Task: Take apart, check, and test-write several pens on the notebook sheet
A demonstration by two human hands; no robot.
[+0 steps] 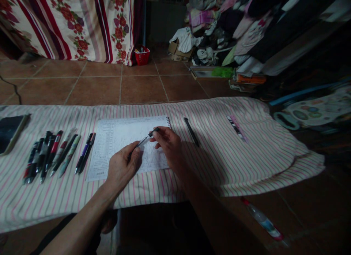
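Observation:
Both hands are over a spiral notebook (pixel 131 130) with a printed or written page. My left hand (pixel 123 161) is closed around the lower part of a pen (pixel 142 141), which has a clear and dark barrel. At the pen's upper end, my right hand (pixel 167 143) pinches a black piece (pixel 154 131) that looks like a cap; whether it is still joined to the barrel is hard to tell. To the right of the notebook lies a single black pen (pixel 191 132). Left of the notebook are two pens (pixel 85 153) side by side.
Several more pens (pixel 49 156) lie in a row at the left, near a dark phone or tablet (pixel 12 132). A pink-edged strip (pixel 237 128) lies at right on the striped cloth (pixel 263 152). A bottle (pixel 261 218) and red basket (pixel 142 56) are on the floor.

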